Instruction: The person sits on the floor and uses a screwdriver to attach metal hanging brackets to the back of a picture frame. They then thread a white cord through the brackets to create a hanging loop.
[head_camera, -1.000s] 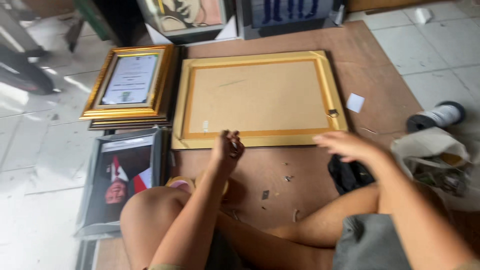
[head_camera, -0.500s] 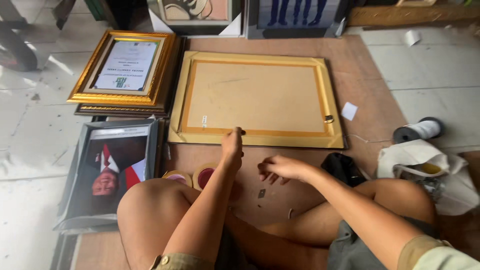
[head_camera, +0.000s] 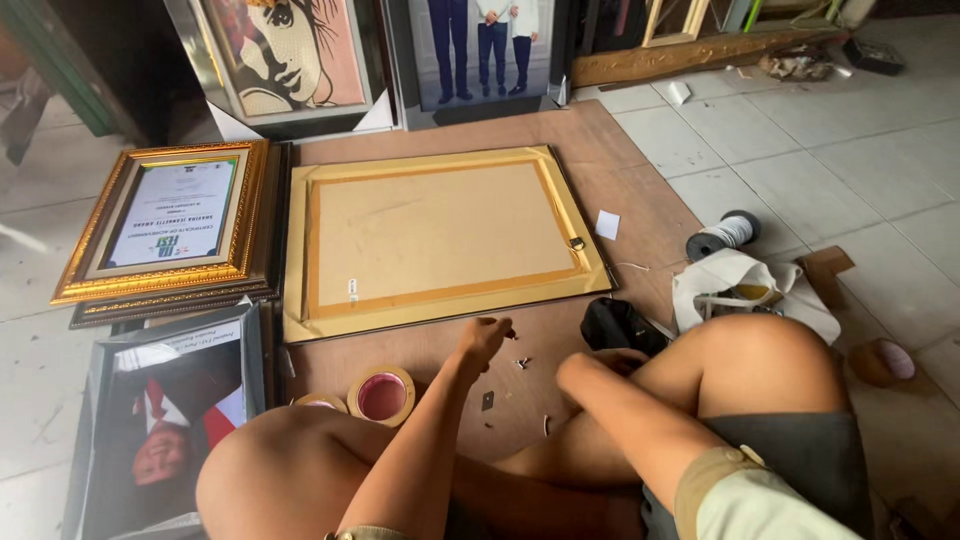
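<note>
Brown board (head_camera: 520, 345) on tiled floor (head_camera: 830, 170) carries everything. Face-down gold frame (head_camera: 440, 240) just beyond left hand (head_camera: 483, 338). Tape roll (head_camera: 381, 394) near it, to its left. Small metal clips (head_camera: 521, 362) right beside its fingers. Black bag (head_camera: 615, 325) touching right hand (head_camera: 600, 362). Wire spool (head_camera: 722, 235) on tiles, farther right.

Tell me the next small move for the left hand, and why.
Probably lower the left hand a little and pinch one of the small metal pieces lying on the board. Its fingers hover just above them, near the face-down gold frame, and I cannot tell that they hold anything.
</note>
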